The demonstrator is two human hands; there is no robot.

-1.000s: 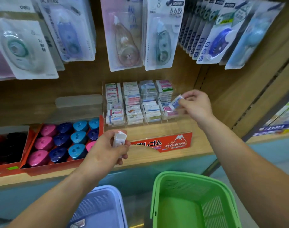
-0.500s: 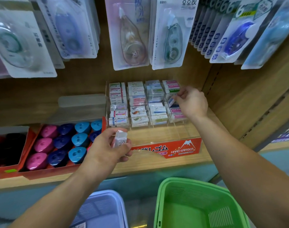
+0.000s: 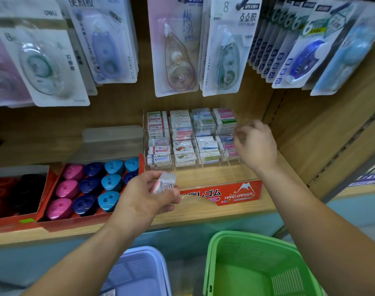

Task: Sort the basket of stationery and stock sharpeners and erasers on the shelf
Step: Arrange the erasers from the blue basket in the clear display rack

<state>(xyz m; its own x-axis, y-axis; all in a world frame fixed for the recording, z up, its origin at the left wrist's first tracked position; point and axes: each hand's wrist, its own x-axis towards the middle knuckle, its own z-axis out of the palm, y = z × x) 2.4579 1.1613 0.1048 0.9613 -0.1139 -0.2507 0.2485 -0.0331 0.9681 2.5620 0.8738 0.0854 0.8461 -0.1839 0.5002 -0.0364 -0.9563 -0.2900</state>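
Eraser in hand (image 3: pixel 165 182): small, in clear wrap w/ pink and white showing. Left hand (image 3: pixel 139 201) pinches it between thumb and curled fingers, above the shelf (image 3: pixel 203 212) front edge, just in front of the near-left corner of the clear display box (image 3: pixel 205 175). We can't tell if it's one piece or two stacked.

Stocked erasers (image 3: pixel 182 135): four columns in the rear half of the box, toward the shelf's back edge, stacked in tiers. Mixed labels: pink, green, blue, white. Front half of the box shows bare wood through its floor. Red label strip (image 3: pixel 242 193) across the box front, at the shelf front edge, reads "HARD ERASER" w/ a mountain pic.

Right hand (image 3: pixel 256 144) is at the rightmost eraser column, touching or just beside it; fingers curled inward, blurred. We can't tell if they pinch anything.

Sharpeners (image 3: pixel 90 189): rounded-triangle shells, pink, dark blue, teal, in rows in a red carton (image 3: pixel 75 223) left of the box, carton touching the box's left side. Further left along the front edge, a second carton (image 3: pixel 17 169) w/ red and black items, too dark to ID.

Behind and above the shelf's back edge: hanging blister packs of tape dispensers (image 3: pixel 178 56), several rows.

Below the shelf front edge: green basket (image 3: pixel 212 248) at right, lavender basket (image 3: pixel 143 251) at left, side by side. Green one's visible interior shows only its slotted walls and floor.
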